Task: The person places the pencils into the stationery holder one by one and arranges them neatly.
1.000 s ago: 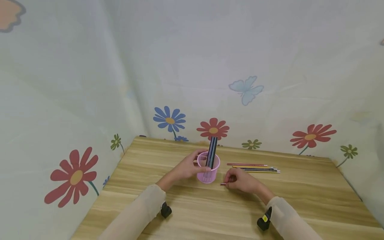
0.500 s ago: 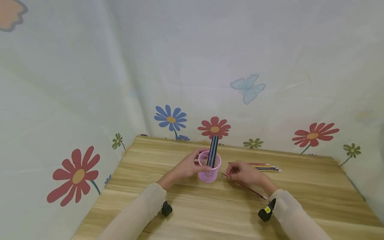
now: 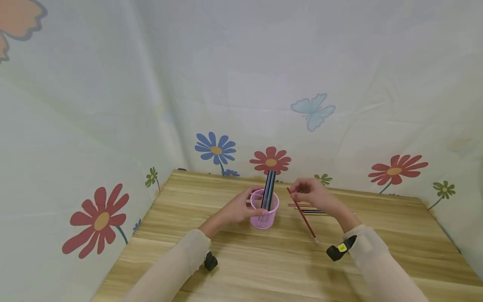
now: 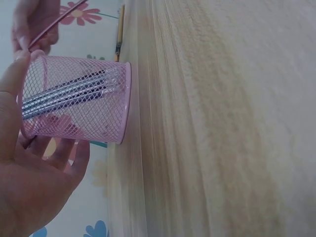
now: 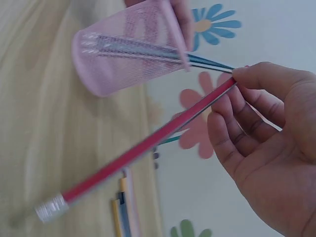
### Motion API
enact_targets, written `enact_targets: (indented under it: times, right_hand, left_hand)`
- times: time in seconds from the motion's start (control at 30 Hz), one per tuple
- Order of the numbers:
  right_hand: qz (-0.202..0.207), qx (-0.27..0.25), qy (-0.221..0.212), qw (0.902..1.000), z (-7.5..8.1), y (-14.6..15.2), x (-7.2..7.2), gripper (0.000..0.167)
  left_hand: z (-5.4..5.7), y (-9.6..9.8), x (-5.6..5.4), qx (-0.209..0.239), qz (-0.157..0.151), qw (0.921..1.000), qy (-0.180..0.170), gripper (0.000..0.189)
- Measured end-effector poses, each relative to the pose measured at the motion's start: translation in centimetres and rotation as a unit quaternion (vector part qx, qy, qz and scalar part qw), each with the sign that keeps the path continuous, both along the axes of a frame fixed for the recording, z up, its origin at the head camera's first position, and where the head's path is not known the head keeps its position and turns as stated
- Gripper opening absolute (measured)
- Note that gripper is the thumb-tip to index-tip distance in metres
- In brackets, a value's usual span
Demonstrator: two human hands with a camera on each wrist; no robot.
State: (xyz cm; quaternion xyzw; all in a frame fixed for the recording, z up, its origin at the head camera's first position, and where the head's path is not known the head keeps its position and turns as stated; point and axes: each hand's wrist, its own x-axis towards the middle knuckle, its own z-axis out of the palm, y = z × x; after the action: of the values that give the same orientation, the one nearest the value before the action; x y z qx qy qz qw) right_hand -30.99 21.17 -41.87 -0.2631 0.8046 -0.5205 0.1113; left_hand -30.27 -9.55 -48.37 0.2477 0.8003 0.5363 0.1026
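Note:
My left hand (image 3: 241,206) grips a pink mesh pencil cup (image 4: 98,121) round its side, near the rim. Several dark pencils (image 3: 269,186) lean inside the cup, their upper ends sticking out past the rim. To the right of the cup, my right hand (image 3: 315,196) pinches a red pencil (image 5: 143,145) by one end, between thumb and fingers. That pencil slants down from the fingers, its white eraser end lowest and over the wooden table (image 3: 234,264). Behind it, partly hidden by the right hand, several red, yellow and dark pencils (image 3: 311,212) lie on the table.
A pale cloth backdrop (image 3: 245,84) with printed flowers and a butterfly hangs behind the table and along its left side. Each wrist carries a small black camera, one on the left (image 3: 210,261) and one on the right (image 3: 337,251).
The right hand has lifted the red pencil off the table, up and slightly away; the pencil has swung to hang steeply, eraser end down. The left hand stays on the cup.

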Motion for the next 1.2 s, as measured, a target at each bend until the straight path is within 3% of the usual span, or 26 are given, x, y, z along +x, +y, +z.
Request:
enact_targets:
  times: [0.43, 0.57, 0.77, 0.97, 1.2]
  right_hand:
    - [-0.077, -0.067, 0.023, 0.9945, 4.7, -1.4, -0.9, 0.023]
    - [-0.096, -0.063, 0.038, 0.9927, 5.7, -1.8, -0.8, 0.025]
    - [-0.115, -0.069, 0.042, 0.9901, 6.5, -2.6, -0.8, 0.029]
    - [-0.131, -0.131, 0.047, 0.9815, 7.1, -3.5, -1.4, 0.027]
    - [-0.155, -0.166, 0.041, 0.9729, 6.5, -4.4, -2.0, 0.024]
  left_hand:
    - [-0.4, -0.1, -0.2, 0.005, -0.004, 1.0000, 0.005, 0.082]
    - [-0.3, -0.1, -0.1, 0.009, -0.007, 0.9999, 0.006, 0.081]
    - [-0.3, -0.2, -0.1, 0.015, -0.012, 0.9998, 0.003, 0.080]
    - [-0.3, -0.3, -0.2, 0.011, -0.006, 0.9999, 0.004, 0.082]
    - [-0.4, -0.2, -0.2, 0.016, -0.011, 0.9998, 0.005, 0.082]
